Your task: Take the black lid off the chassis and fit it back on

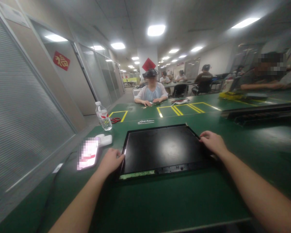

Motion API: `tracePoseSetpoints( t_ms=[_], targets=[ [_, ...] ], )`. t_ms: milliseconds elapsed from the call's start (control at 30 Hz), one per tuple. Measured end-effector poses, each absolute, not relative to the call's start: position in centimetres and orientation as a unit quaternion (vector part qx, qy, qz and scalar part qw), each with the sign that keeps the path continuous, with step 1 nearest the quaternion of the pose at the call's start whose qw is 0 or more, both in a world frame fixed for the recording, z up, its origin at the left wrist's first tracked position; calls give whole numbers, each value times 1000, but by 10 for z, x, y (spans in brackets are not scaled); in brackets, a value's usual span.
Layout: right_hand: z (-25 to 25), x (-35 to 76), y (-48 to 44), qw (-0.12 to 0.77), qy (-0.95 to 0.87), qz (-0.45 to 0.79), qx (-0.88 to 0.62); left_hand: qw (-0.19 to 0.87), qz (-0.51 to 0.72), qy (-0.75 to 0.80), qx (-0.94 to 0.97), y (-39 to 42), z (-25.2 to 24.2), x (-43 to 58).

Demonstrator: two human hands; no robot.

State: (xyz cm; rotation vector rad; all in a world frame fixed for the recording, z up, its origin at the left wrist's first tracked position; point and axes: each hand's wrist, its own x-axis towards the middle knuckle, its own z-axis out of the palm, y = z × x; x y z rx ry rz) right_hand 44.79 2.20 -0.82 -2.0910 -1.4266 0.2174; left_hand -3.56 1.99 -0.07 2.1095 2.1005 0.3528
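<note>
A flat black display panel [163, 149] lies on the green table [174, 200] right in front of me. My left hand [111, 160] grips its left edge, fingers curled against the frame. My right hand [212, 141] rests on the right edge with fingers bent over the rim. A strip of exposed green board [137, 175] shows along the panel's near left edge.
A lit phone [88, 154] and a small white object [105, 139] lie left of the panel. Behind them stand a water bottle [103, 116] and red scissors [115, 120]. A long black panel [262, 113] lies at right. A person [151, 92] sits across the table; others work further back.
</note>
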Motion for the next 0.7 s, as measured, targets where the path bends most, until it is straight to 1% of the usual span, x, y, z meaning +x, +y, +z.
tracePoseSetpoints(
  t_ms=[200, 433, 600, 700],
  targets=[
    [-10, 454, 24, 314, -530, 79, -784, 57, 86, 699, 708, 20, -2, -33],
    [-17, 458, 28, 287, -534, 59, -793, 55, 72, 693, 715, 22, -3, -30],
    [-17, 456, 28, 273, -532, 82, -798, 72, 93, 692, 713, 22, 0, -28],
    [-17, 454, 28, 267, -533, 92, -797, 99, 134, 696, 699, 20, 7, -26]
  ],
)
